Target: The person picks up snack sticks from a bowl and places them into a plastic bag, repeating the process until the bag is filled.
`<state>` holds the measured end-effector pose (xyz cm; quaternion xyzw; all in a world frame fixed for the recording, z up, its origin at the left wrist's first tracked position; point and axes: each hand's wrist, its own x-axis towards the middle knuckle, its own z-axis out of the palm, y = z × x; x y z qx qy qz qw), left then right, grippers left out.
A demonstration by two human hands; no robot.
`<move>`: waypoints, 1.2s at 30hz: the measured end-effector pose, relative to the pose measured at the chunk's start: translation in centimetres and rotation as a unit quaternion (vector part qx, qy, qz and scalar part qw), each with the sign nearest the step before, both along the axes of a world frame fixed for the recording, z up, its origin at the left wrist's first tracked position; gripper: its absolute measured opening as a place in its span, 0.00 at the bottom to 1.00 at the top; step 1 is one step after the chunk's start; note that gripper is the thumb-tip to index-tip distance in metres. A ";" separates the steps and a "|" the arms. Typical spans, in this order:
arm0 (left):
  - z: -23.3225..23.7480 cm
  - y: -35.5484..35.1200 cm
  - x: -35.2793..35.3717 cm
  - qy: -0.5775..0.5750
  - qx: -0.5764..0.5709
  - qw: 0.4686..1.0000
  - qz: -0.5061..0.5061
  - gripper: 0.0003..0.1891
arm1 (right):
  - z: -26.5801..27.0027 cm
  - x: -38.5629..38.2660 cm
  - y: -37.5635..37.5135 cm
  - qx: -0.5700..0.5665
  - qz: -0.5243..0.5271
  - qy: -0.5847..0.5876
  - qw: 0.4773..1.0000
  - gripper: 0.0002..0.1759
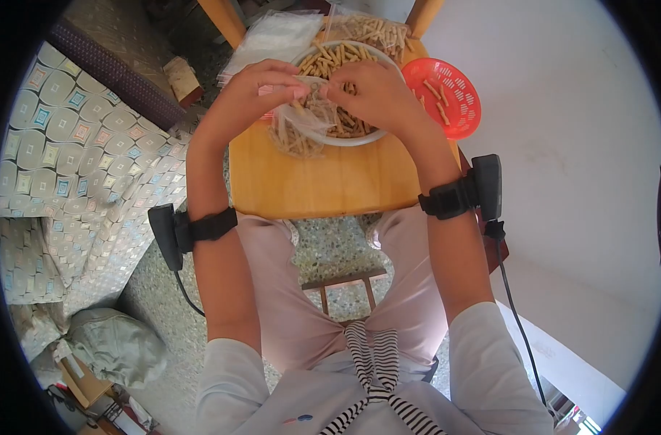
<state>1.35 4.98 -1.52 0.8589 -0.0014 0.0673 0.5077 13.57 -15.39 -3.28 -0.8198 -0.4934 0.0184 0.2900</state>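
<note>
A clear plastic bag (298,140) with short tan stick-shaped pieces in its bottom hangs between my hands, overlapping the bowl's left front edge. My left hand (261,90) holds the left side of its mouth, thumb against the plastic and some fingers raised. On the other side, my right hand (374,93) pinches the bag's upper edge above the bowl; its fingertips are partly hidden. Beneath both is a white bowl (353,142) heaped with similar brown sticks (337,56).
Flat clear bags (276,36) lie at the back left of the wooden chair seat (323,185). A filled bag (370,32) rests behind the bowl. At the right, a red plastic basket (467,94) contains several sticks. A white wall (555,130) rises on the right.
</note>
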 end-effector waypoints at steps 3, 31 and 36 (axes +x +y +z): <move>0.3 0.3 0.6 -0.051 0.041 0.998 -0.005 0.12 | 0.8 0.0 -0.2 0.009 -0.020 0.087 0.996 0.18; 0.8 -2.3 1.5 -0.111 0.087 0.987 0.081 0.17 | 1.8 -0.1 0.2 0.195 -0.010 0.044 0.980 0.09; 1.4 -2.8 1.5 -0.186 0.082 0.977 0.062 0.08 | 1.3 -0.3 0.6 0.194 0.022 0.038 0.980 0.10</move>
